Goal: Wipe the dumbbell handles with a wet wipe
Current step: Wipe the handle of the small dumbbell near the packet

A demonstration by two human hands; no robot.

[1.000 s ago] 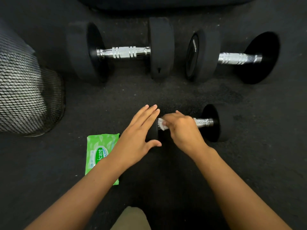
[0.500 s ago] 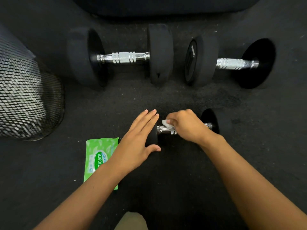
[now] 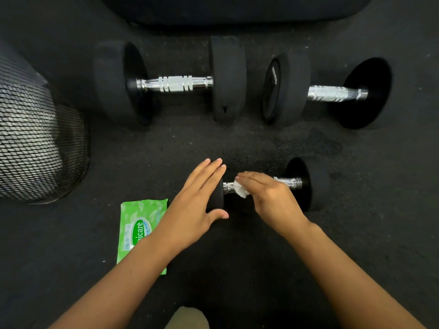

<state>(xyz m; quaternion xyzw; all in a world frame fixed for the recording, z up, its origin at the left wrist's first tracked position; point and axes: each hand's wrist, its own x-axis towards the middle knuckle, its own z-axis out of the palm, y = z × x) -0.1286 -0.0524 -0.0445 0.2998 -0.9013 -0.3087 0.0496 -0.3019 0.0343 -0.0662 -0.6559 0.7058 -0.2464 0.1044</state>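
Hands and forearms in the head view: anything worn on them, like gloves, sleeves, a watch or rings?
Nothing that shows. The left hand and right hand are bare, without gloves, and both forearms are uncovered down to the bottom edge of the picture, so no sleeve shows. No watch, band or ring shows on either side. The fingernails look short and unpainted.

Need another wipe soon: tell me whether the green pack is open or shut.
Cannot tell: the green wipe pack lies flat, and the left forearm covers part of its label.
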